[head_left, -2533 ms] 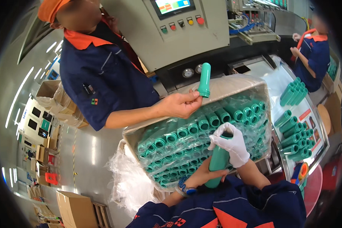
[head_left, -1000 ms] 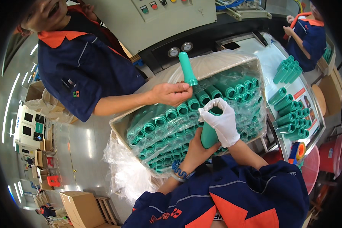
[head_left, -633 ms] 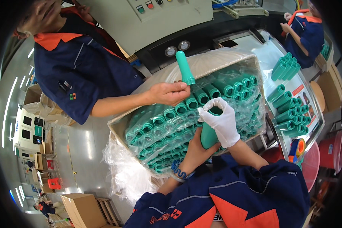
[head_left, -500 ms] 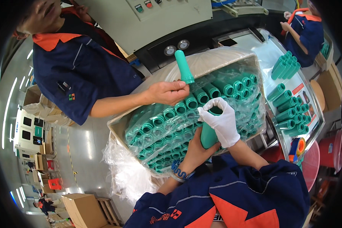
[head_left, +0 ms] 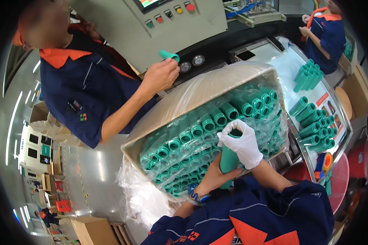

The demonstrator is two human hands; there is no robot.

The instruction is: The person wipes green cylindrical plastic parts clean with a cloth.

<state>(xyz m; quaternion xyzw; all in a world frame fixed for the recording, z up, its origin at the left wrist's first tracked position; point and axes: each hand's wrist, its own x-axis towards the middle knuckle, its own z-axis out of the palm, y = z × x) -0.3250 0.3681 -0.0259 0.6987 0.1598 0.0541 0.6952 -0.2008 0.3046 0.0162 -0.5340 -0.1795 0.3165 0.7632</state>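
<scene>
A green plastic tube (head_left: 229, 161) stands tilted in front of my body, its open mouth facing up. My left hand (head_left: 212, 176), bare and with a blue coiled band at the wrist, is wrapped round the tube's lower part. At the tube's top, my right hand (head_left: 246, 143) in a white glove grips the rim with fingers curled round the mouth. Just beyond my hands is a carton (head_left: 129, 149) lined with clear plastic film. Rows of similar green tubes (head_left: 207, 123) lie in it, open ends toward me, partly under the film.
Across the carton, a co-worker's hand (head_left: 162, 74) holds another green tube (head_left: 167, 54) near a machine control panel (head_left: 180, 28). On the right, a metal-edged table (head_left: 290, 61) bears more tubes (head_left: 308, 75) and an orange-and-blue tape roll (head_left: 324, 162). A second person (head_left: 325, 36) stands beyond.
The co-worker's hand has moved up and left, away from the carton, and its tube has tipped over toward the panel. My hands keep their hold; the whole view has shifted slightly.
</scene>
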